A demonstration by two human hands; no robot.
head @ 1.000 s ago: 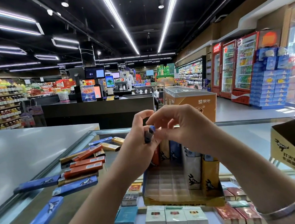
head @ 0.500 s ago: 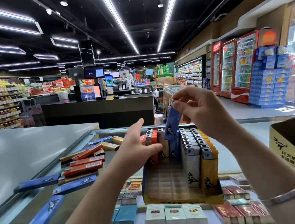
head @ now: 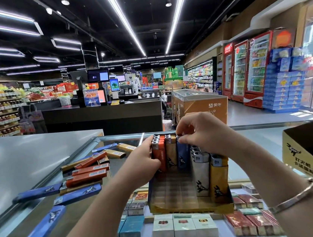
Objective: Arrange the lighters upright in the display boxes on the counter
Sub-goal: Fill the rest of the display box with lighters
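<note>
The right hand's grip point(head: 202, 132) is pinching the blue lighter point(head: 182, 154), now lowered from mid-air into the display box point(head: 191, 208) (left hand point(head: 146, 158) bracing the orange row), so another slot is filling.

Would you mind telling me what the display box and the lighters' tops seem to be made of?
The display box looks like printed cardboard: thin folded walls, matte yellow print. The lighter tops look like bright metal, silvery and reflective, though chromed plastic is possible. The bodies below look like glossy coloured plastic.
</note>
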